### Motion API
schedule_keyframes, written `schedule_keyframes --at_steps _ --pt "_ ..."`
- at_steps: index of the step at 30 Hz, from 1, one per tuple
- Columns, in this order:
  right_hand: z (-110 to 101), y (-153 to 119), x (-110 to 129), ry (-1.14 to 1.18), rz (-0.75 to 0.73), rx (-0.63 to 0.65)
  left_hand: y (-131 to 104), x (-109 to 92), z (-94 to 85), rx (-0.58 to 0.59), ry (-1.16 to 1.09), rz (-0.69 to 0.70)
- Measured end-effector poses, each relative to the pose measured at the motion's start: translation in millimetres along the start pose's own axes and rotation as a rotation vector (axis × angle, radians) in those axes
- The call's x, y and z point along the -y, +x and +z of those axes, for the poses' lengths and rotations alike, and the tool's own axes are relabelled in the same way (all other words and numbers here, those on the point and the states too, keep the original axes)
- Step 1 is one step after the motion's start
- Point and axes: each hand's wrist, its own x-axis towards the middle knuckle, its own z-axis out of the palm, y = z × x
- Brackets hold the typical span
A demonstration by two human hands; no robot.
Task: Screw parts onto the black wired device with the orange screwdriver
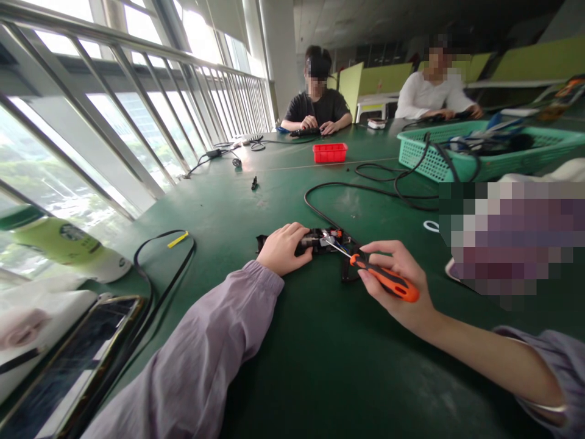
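On the green table lies an opened black corded device (pixel 315 241), its inner parts and a few wires exposed; its exact kind I cannot make out. My left hand (pixel 287 249) is closed over the device's left part, fingers on the far side and thumb on the near side. An orange and black screwdriver (pixel 388 279) is gripped by its handle in my right hand (pixel 404 286). The screwdriver's shaft slants up and left, its tip among the exposed parts near the device's middle. A black cable runs from the device's right end.
A red bin (pixel 329 153) and a small black part (pixel 255 182) lie farther off. At right stands a green basket (pixel 493 152) with cables. Phone (pixel 77 372), lanyard (pixel 194 244) and bottle (pixel 68 241) are at left. Two people sit across the table (pixel 320 366).
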Motion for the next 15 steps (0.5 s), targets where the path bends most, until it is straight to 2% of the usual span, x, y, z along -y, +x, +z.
schedule_keyframes --at_steps 3,5,9,13,15 --pt "2.3 0.1 -2.4 0.101 -0.037 -0.109 0.0 0.3 0.1 -0.002 0.000 0.006" --pt "3.3 1.3 -3.0 0.158 -0.055 -0.131 0.1 0.6 0.2 -0.003 -0.002 0.008" --pt "1.7 3.1 0.9 0.125 -0.030 -0.081 0.5 0.6 0.4 -0.002 -0.007 0.007" --pt "-0.5 0.6 5.1 0.038 0.043 0.022 0.5 0.0 0.3 0.001 -0.007 -0.001" --pt "0.2 -0.7 4.2 0.022 0.040 -0.003 0.3 -0.4 0.0 0.001 -0.004 -0.005"
